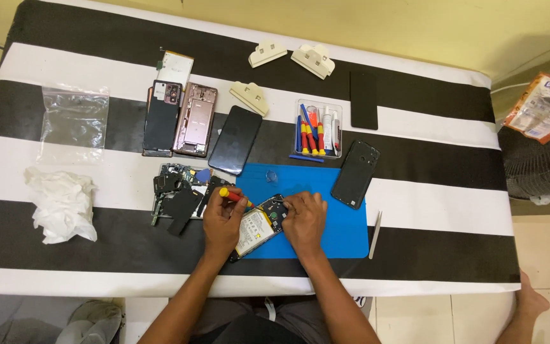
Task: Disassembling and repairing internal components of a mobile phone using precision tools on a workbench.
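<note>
An opened phone (259,226) with its battery showing lies tilted on a blue mat (338,223) near the table's front edge. My left hand (221,220) rests on the phone's left side and holds a red and yellow screwdriver (233,196). My right hand (303,220) has its fingertips pinched on the phone's upper end, by the camera area. Whether the screwdriver tip touches the phone is hidden by my fingers.
The table wears a black and white striped cloth (415,204). Loose phone parts (179,191), disassembled phones (179,118), a black screen (235,139), a back cover (355,174), a clear tool tray (318,129), tweezers (375,234), white clips (313,59), a plastic bag (74,118) and white cloth (62,204) surround it.
</note>
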